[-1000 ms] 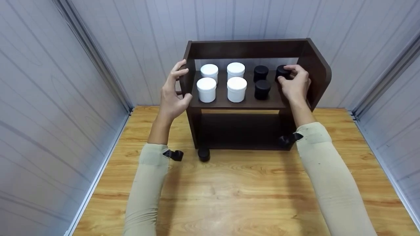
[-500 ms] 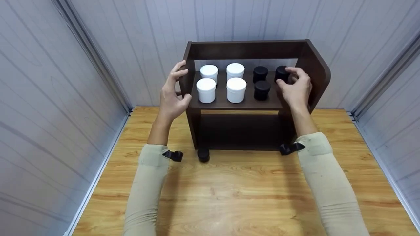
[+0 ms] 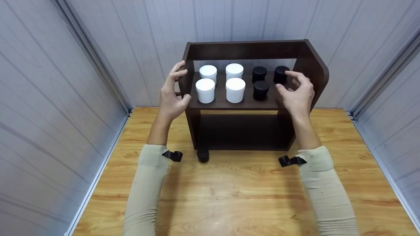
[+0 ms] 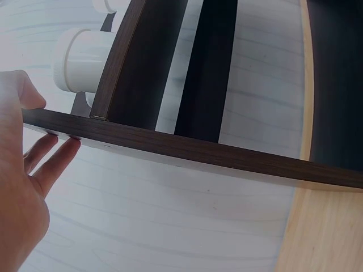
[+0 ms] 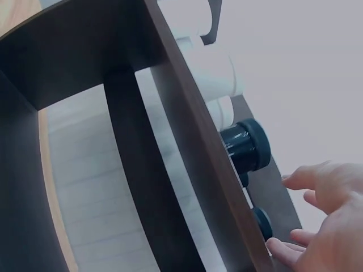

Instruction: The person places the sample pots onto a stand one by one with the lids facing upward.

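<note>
A: What holds the jars?

B: A dark brown wooden shelf unit (image 3: 249,101), in the upper middle of the head view. It has flat boards, a matte woodgrain finish and a rounded upper corner on its right side panel. Its upper shelf carries seven round jars.

A: Which ones?

B: Four white jars (image 3: 220,83) with smooth white lids stand in a two-by-two block on the left half. Three black jars sit on the right half: one at the back (image 3: 259,74), one in front of it (image 3: 261,90), and a back-right black jar (image 3: 281,74) nearest the side panel. The lower compartment looks dark; I cannot tell what is in it.

A: And the hands?

B: The left hand (image 3: 171,93) grips the shelf's left side panel, thumb on the front edge and fingers wrapped behind. The left wrist view shows the fingers (image 4: 54,161) against the board's underside. The right hand (image 3: 297,93) is spread and relaxed, holding nothing, its fingertips just beside the back-right black jar but apart from it.

A: Anything lower down?

B: One more small black jar (image 3: 203,154) stands on the glossy light woodgrain table (image 3: 229,196), touching or just beside the shelf's front left foot. Pale ribbed wall panels (image 3: 49,98) enclose the scene.
</note>
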The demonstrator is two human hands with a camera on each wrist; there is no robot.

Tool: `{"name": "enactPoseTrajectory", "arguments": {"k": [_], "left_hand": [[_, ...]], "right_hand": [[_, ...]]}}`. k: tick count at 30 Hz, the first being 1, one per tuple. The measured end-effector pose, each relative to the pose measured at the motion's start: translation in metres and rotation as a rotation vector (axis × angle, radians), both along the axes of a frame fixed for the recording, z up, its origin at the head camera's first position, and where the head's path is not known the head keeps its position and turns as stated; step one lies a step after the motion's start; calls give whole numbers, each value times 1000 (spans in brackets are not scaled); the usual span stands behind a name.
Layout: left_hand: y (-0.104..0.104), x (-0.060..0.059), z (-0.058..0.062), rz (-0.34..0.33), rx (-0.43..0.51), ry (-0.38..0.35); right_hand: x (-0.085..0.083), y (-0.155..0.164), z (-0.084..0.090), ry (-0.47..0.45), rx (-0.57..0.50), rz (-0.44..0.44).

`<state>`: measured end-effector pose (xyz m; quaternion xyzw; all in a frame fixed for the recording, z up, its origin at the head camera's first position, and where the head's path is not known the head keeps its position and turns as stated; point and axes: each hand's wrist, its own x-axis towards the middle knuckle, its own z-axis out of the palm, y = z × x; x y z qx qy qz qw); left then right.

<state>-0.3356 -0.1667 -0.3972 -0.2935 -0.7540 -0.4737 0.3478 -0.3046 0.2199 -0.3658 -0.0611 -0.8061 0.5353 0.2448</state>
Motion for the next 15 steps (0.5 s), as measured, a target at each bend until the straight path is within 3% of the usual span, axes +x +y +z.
{"name": "enactPoseTrajectory", "arguments": {"k": [15], "left_hand": [[0, 1, 0, 19, -1, -9]], "right_hand": [[48, -10, -6, 110, -70, 68]]}}
